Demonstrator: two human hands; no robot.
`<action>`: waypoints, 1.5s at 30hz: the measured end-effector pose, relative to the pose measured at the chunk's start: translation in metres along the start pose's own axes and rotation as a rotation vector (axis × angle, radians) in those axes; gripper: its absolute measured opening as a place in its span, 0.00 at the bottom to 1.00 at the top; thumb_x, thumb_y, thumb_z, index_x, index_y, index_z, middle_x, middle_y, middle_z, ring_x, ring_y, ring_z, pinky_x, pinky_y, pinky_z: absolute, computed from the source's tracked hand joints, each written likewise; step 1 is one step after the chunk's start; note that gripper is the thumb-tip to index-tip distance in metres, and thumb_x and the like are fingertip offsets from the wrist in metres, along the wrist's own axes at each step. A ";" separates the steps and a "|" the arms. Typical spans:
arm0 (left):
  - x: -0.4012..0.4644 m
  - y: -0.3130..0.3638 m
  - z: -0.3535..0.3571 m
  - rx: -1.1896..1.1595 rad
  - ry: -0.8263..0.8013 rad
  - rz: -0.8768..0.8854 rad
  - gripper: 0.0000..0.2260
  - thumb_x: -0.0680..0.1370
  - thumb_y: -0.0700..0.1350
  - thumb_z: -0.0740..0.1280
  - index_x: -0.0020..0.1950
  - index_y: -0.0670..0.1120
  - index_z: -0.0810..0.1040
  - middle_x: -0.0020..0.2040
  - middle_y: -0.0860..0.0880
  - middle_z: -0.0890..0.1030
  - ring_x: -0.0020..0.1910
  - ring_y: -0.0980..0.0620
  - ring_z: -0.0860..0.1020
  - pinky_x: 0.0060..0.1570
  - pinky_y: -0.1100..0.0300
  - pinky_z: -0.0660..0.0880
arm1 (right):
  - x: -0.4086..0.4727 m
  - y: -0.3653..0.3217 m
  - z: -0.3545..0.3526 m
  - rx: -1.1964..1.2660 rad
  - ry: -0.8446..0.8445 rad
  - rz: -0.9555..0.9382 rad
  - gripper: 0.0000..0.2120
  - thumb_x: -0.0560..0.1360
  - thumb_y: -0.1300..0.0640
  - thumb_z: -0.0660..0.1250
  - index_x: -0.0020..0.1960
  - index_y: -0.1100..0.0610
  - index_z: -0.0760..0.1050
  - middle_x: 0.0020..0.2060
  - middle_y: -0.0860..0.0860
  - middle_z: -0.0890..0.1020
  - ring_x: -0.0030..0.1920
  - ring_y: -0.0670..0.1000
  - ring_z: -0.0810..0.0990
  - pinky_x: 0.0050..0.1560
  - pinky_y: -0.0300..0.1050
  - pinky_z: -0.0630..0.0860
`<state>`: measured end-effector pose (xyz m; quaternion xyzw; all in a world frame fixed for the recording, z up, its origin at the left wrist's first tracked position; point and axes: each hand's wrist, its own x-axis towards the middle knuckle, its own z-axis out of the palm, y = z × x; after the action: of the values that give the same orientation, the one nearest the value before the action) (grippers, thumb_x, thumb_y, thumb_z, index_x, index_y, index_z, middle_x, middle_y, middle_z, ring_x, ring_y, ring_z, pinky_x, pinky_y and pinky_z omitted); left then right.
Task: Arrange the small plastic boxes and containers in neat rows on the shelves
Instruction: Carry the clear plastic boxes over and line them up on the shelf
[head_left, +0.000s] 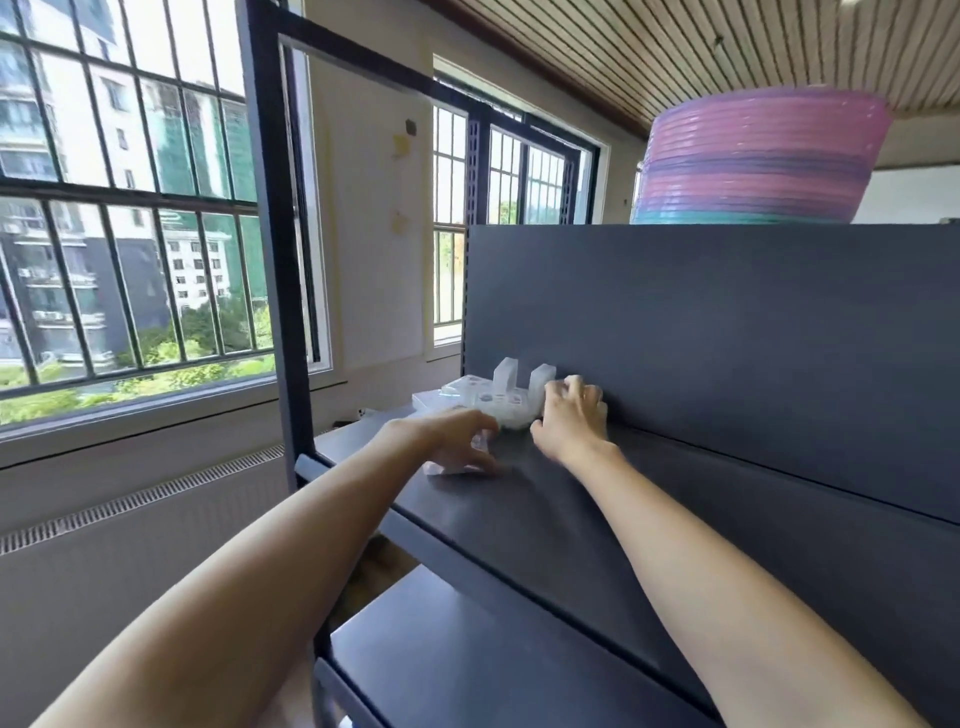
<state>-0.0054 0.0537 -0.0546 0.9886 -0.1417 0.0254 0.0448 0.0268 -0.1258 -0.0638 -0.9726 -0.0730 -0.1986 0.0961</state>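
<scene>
Several small clear plastic boxes (475, 397) lie clustered at the far left end of a dark grey shelf (571, 519); two of them (506, 376) stand upright at the back of the cluster. My left hand (457, 441) reaches in from the left and grips one clear box (441, 469) against the shelf near its front edge. To the right of the cluster, my right hand (571, 410) has its fingers curled over a box next to the shelf's back panel; that box is mostly hidden.
A stack of pink, purple and teal plastic basins (758, 161) sits on top of the shelf unit. A lower shelf (467, 665) lies below. The dark upright post (275, 234) stands at the left, with barred windows (130, 208) beyond.
</scene>
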 end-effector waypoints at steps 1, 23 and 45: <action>0.005 0.002 0.001 -0.032 0.031 0.000 0.25 0.69 0.65 0.72 0.60 0.52 0.76 0.56 0.50 0.79 0.54 0.47 0.75 0.57 0.48 0.74 | 0.006 0.002 0.004 -0.002 -0.012 -0.001 0.28 0.77 0.51 0.65 0.73 0.58 0.63 0.69 0.58 0.65 0.68 0.62 0.64 0.71 0.56 0.62; 0.042 0.076 0.002 -0.109 0.205 0.218 0.24 0.67 0.56 0.77 0.55 0.44 0.77 0.43 0.51 0.76 0.43 0.50 0.72 0.41 0.57 0.67 | -0.035 0.070 -0.025 -0.017 -0.121 0.135 0.29 0.70 0.56 0.73 0.65 0.60 0.63 0.63 0.57 0.63 0.65 0.62 0.66 0.63 0.54 0.72; -0.069 0.330 0.017 -0.067 0.178 0.918 0.31 0.76 0.66 0.64 0.72 0.50 0.68 0.68 0.50 0.71 0.65 0.42 0.68 0.60 0.43 0.69 | -0.348 0.178 -0.183 -0.164 0.024 0.621 0.30 0.77 0.54 0.69 0.75 0.52 0.62 0.70 0.52 0.68 0.72 0.55 0.64 0.69 0.51 0.66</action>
<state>-0.1642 -0.2447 -0.0494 0.8156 -0.5608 0.1226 0.0728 -0.3261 -0.3745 -0.0662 -0.9505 0.2449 -0.1764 0.0743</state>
